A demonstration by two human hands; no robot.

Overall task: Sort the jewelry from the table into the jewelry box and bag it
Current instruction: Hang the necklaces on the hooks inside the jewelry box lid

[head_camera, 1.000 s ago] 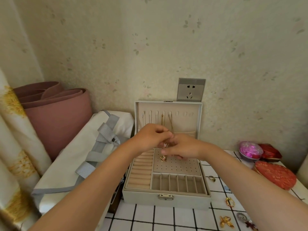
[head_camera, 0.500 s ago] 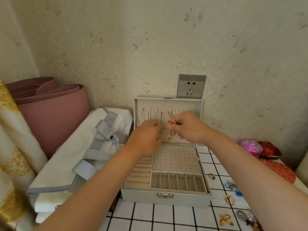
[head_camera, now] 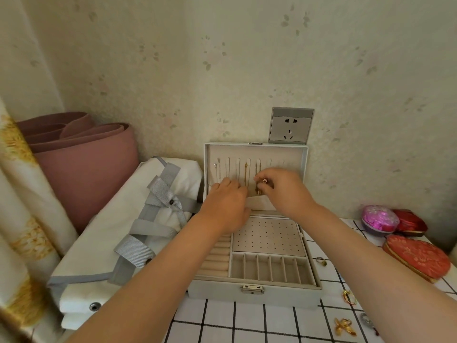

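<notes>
table [head_camera: 247,318]: closest to the camera. Loose gold bits are waiting on the right side, a bow [head_camera: 345,326] and a ring [head_camera: 348,297], so I'd say the sorting is far from done.
box [head_camera: 254,294]: open on the table, and the front slots and the dotted pad look bare.
bag [head_camera: 99,243]: white with grey straps, lying flat just left of the box.
left hand [head_camera: 226,207]: up at the foot of the lid with its fingers curled. Can't tell if they're pinching anything.
right hand [head_camera: 286,191]: thumb and fingertips [head_camera: 268,180] are pinched together on the necklace.
necklace [head_camera: 259,190]: in that pinch, right against the inside of the lid with a small gold piece dangling below.
handling: my guess is super light, totally limp and snaggy. It'll knot on the neighbours if it swings, and a hard tug could hurt the thin links.
where to hold: I'd grip high up by the clasp end, and steady the bottom with the other hand.
axis: it hangs straight up and down. The top points at the hook slots and the pendant end points down to the pocket.
lid [head_camera: 254,152]: stands upright against the wall. A few other chains [head_camera: 246,173] are hung in it just left of the necklace.
</notes>
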